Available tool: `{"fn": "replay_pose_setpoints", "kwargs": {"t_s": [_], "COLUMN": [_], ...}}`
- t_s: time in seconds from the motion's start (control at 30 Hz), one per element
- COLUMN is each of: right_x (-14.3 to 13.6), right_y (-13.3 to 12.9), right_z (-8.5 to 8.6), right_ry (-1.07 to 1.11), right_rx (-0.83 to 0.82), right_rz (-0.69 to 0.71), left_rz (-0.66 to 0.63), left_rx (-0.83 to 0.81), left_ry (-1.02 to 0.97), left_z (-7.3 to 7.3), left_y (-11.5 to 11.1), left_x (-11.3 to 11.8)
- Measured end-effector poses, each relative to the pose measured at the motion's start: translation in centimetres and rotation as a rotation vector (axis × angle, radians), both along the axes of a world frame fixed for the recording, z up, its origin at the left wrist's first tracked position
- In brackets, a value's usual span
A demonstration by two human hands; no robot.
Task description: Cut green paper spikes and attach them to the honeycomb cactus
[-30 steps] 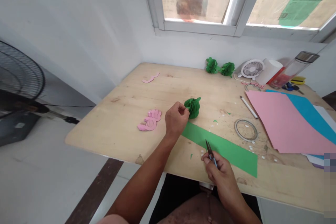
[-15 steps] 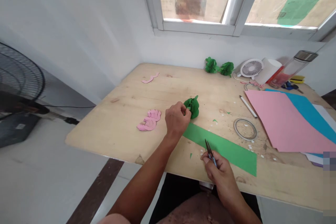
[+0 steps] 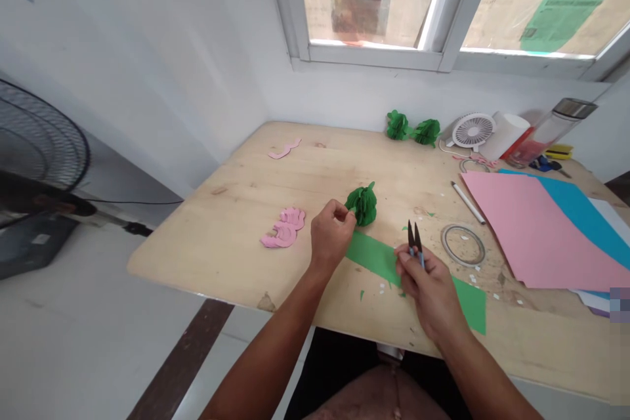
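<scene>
My left hand (image 3: 332, 231) pinches the lower left edge of a ruffled green paper flower (image 3: 363, 204) above the table. In my right hand (image 3: 430, 285) is a pair of small scissors (image 3: 415, 241), blades pointing up and slightly parted. Below both hands lies a long green paper strip (image 3: 377, 256), partly covered by the right hand. To the left of my left hand rest pink scalloped paper pieces (image 3: 285, 228).
Two more green paper flowers (image 3: 412, 128) stand by the wall. Right of my hands are a tape roll (image 3: 463, 245), a white pen (image 3: 467, 202) and pink sheets (image 3: 546, 230). A small fan (image 3: 472, 130) and a glass bottle (image 3: 551, 134) stand at the back right. Paper scraps dot the table.
My right hand has moved up and to the right with the scissors, and their blades are now further apart. The left hand keeps its pinch on the green flower, which is turned slightly.
</scene>
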State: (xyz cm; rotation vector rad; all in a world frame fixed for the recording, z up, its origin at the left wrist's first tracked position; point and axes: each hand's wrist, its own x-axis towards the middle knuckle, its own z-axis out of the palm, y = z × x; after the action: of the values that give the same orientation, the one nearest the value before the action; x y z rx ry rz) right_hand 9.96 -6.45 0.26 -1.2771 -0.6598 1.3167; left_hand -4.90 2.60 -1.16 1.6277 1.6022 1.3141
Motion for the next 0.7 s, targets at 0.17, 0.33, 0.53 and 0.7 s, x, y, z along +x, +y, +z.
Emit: {"fn": "replay_pose_setpoints", "kwargs": {"t_s": [0.17,0.33,0.53,0.7], "right_x": [0.1,-0.1,-0.5,-0.7], "right_y": [5.0,8.8,10.8,11.0], "right_z": [-0.3,-1.7,-2.9,-3.6], "right_ry": [-0.111,-0.235,-0.294,-0.324], "right_rx": [0.059,0.097,0.124,0.132], "right_rz": [-0.058,-0.086,-0.091,-0.088], "left_rz": [-0.029,-0.048,-0.03,-0.046], "left_rx": [0.051,0.05,0.046,0.04], "left_ry": [-0.073,-0.1,-0.11,-0.112], "left_z": [-0.3,-0.4,-0.6,-0.9], "left_y": [-0.3,-0.1,0.3,0.5], "left_x": [0.1,-0.1,-0.8,-1.2]}}
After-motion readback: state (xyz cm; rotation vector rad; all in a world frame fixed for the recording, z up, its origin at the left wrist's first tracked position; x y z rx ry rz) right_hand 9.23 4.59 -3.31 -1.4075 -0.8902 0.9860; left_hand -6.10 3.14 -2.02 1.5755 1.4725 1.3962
